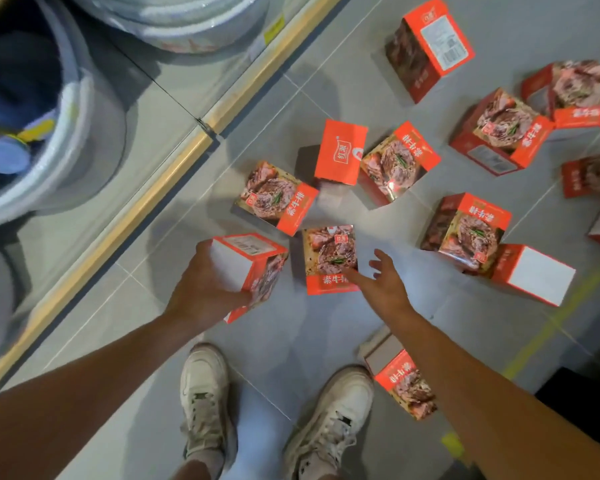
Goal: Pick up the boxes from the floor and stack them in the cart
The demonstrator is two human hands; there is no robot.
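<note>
Red-and-white cardboard box (248, 271) sits gripped in the left hand (201, 289), lifted off the grey tiled floor (274, 341). The right hand (381, 278), fingers spread and holding nothing, reaches onto a flat-lying red meat-printed box (329, 259); it must close next, I judge.

Red boxes (329, 259) with meat photo scattered on grey floor (291, 341), variously tilted; one box (248, 268) held aloft.

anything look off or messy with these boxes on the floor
Yes: the red boxes lie scattered over the floor tiles at all angles, some tipped on their sides, one by the right shoe. The left hand grips one box.
</note>
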